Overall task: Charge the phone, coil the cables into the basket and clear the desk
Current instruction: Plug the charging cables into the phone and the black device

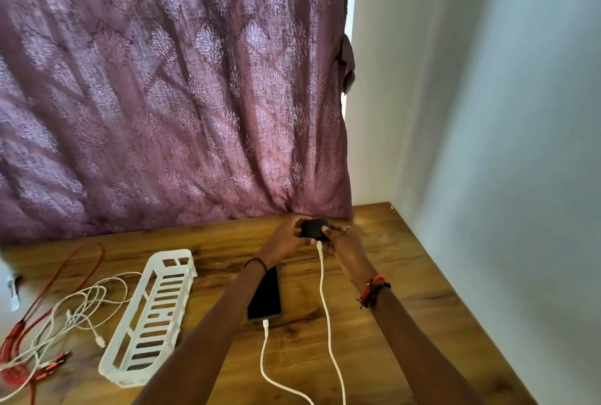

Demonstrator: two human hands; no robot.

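A black phone (pixel 265 295) lies face up on the wooden desk (pixel 406 274), partly under my left forearm. A white cable (pixel 327 307) is plugged into its near end, loops off the bottom edge and runs up to a black charger block (pixel 313 228) at the back of the desk. My left hand (pixel 286 237) grips the block from the left. My right hand (pixel 341 240) holds it from the right, with the cable's white plug just below my fingers. A white slotted basket (pixel 153 316) lies empty to the left.
Tangled white cables (pixel 81 303) and a red cable (pixel 70 271) lie at the desk's left end, with red clips near the front. A purple patterned curtain (pixel 162 95) hangs behind the desk. A white wall (pixel 487 144) bounds the right side.
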